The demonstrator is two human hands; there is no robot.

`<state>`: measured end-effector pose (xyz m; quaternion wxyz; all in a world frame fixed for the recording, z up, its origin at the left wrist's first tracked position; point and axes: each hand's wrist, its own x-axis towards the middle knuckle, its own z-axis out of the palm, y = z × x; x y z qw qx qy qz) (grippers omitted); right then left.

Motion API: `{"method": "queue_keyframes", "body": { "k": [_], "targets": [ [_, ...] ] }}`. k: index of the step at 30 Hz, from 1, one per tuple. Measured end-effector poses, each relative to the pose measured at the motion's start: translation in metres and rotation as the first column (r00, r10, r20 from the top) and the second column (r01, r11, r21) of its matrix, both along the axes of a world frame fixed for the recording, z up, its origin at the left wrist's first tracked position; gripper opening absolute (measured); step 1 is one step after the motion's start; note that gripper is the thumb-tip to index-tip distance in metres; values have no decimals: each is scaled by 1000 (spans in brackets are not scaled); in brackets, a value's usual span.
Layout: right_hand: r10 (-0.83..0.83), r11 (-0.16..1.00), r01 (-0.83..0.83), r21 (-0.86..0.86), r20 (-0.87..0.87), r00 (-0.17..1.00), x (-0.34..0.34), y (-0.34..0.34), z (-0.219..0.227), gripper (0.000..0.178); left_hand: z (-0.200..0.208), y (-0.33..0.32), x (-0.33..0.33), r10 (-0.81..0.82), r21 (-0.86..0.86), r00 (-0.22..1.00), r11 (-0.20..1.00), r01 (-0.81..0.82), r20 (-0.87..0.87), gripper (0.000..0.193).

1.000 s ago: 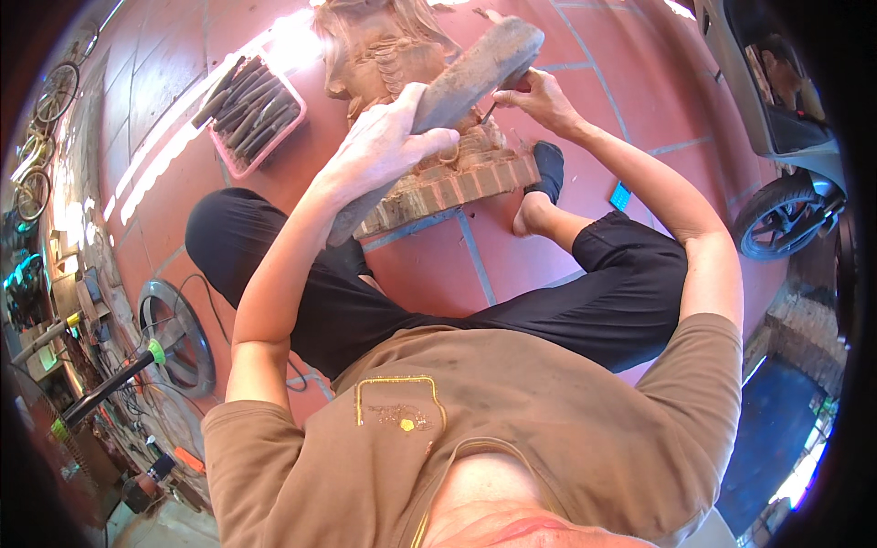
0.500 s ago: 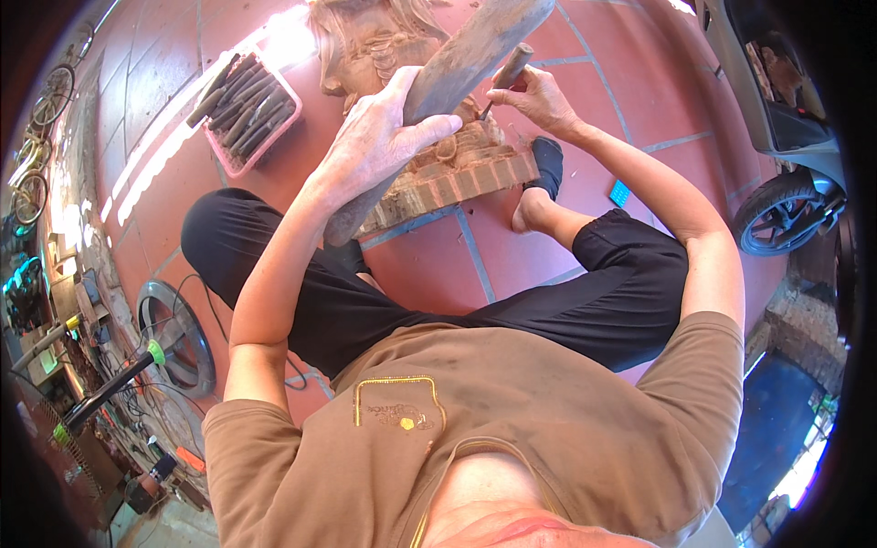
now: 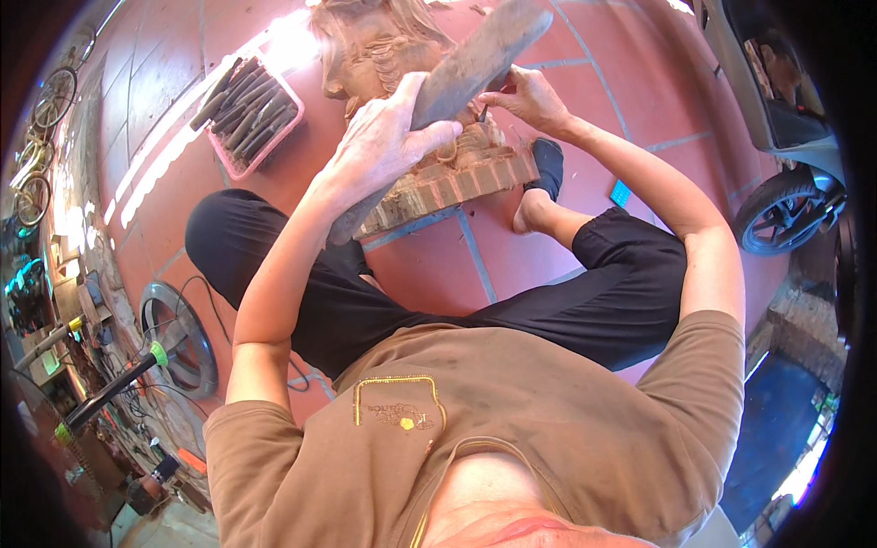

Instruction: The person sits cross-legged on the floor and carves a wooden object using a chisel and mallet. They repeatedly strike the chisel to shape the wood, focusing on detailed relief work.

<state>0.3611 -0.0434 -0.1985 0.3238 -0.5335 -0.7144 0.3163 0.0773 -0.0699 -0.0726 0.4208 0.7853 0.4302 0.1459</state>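
Carved brown wooden block [image 3: 388,55]: on red floor tiles [image 3: 630,91], before the seated person [image 3: 557,393].
Long grey wooden club [image 3: 475,64]: over the block.
Pink rectangular plastic basket [image 3: 225,157]: left of the block, dark cylindrical sticks [image 3: 248,105] inside.
Blue rectangular object [image 3: 620,193]: right of the block.

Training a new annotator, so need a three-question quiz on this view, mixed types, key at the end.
1. What does the left hand grip?
2. True or false: the pink basket stands to the left of the carving.
3. The right hand holds: a) a cloth; b) a slim tool; c) a cup.

Key: 1. A wooden bar. 2. True. 3. b.
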Motion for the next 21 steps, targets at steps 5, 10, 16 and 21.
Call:
{"method": "queue_keyframes", "body": {
  "k": [5,10,16,21],
  "targets": [
    [24,1000,-25,2,71,997,-3,1,2,35,1,-5,8,31,108,997,993,-38,73,63],
    [-27,999,26,-28,-16,1000,0,-4,0,31,-7,6,0,-19,35,991,999,23,-133,70],
    [-117,986,94,-136,-176,977,20,-13,-11,29,-10,9,-9,53,-10,998,999,-54,-20,68],
    [-145,980,116,-160,-184,972,22,-16,-17,30,-9,8,-8,35,6,999,999,-35,-38,69]
  ]
}}
